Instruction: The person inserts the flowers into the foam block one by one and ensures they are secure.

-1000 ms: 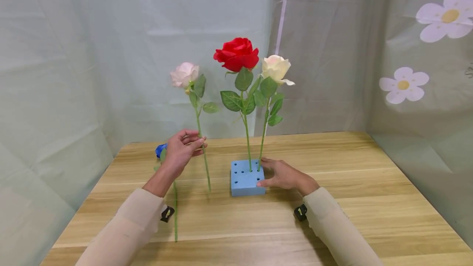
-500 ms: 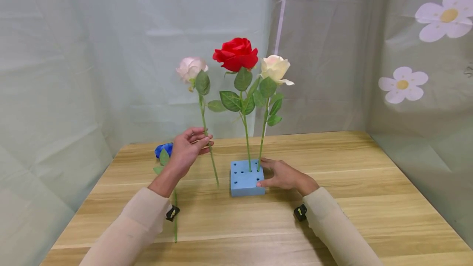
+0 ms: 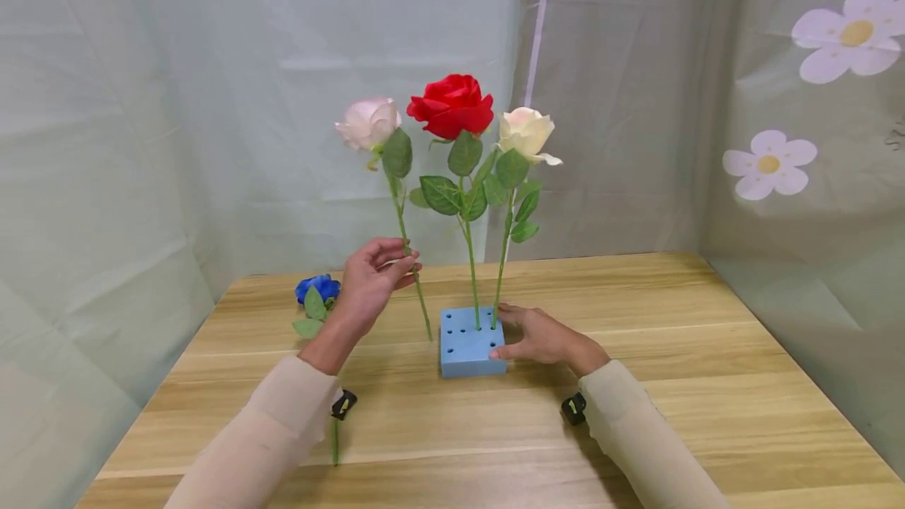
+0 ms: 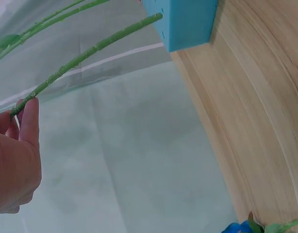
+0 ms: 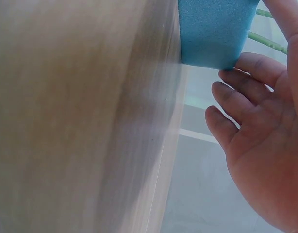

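My left hand pinches the green stem of a pale pink rose between thumb and fingers. The rose is held in the air, its stem leaning and its lower end left of a light blue foam block with holes in its top. In the left wrist view the stem slants up to the block. My right hand holds the block's right side, thumb at the front and fingers behind. A red rose and a cream rose stand upright in the block.
A blue rose lies on the wooden table at the left, its stem partly hidden beneath my left arm. Grey-green curtains surround the table at the back and sides.
My left hand has moved right and slightly up with the pink rose, bringing the stem's end closer to the block. The right hand and the block have stayed in place.
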Demonstrator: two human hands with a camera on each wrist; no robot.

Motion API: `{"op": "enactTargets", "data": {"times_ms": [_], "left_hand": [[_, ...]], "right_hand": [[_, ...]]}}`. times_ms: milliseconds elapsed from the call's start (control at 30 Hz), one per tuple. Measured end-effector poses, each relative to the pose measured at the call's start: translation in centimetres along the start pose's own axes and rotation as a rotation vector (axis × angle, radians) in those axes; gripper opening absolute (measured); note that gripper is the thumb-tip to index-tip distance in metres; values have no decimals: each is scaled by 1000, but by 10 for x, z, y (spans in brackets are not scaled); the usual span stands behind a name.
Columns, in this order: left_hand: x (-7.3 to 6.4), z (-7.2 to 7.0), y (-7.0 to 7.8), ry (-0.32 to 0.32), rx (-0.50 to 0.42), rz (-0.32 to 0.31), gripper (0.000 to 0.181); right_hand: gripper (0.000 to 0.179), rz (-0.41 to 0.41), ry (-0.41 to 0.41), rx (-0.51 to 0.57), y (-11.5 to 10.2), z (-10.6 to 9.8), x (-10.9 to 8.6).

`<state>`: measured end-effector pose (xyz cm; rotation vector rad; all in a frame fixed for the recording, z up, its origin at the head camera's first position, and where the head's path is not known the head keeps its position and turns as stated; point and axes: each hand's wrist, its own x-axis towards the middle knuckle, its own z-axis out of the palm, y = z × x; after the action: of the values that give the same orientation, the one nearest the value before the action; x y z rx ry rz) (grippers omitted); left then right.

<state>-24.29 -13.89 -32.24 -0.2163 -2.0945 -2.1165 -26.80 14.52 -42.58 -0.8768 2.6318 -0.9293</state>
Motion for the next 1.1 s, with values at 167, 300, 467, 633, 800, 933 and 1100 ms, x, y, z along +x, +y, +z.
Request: {"op": "enactTargets", "data": {"times_ms": [167, 300, 467, 633, 800, 933, 1100], "left_hand": [[1, 6, -2, -11, -7, 15, 26], [2, 11, -5, -12, -33, 18, 24], [1, 16, -6, -30, -67, 17, 19], [1, 24, -8, -40, -15, 28, 19], [1, 29, -9, -47, 7, 52, 20], [2, 32, -9, -56, -13, 70, 19], [5, 35, -11, -56, -5, 94, 19]], "right_hand": [[87, 6, 0, 8, 0, 1, 0], [87, 2, 1, 10, 0, 1, 0], [87, -6, 1, 1, 0, 1, 0], [86, -13, 1, -2, 0, 0, 0], [86, -13, 3, 14, 0, 0, 0], [86, -8, 9, 12, 0, 0, 0], [86, -7, 9, 12, 1, 0, 1]]}}
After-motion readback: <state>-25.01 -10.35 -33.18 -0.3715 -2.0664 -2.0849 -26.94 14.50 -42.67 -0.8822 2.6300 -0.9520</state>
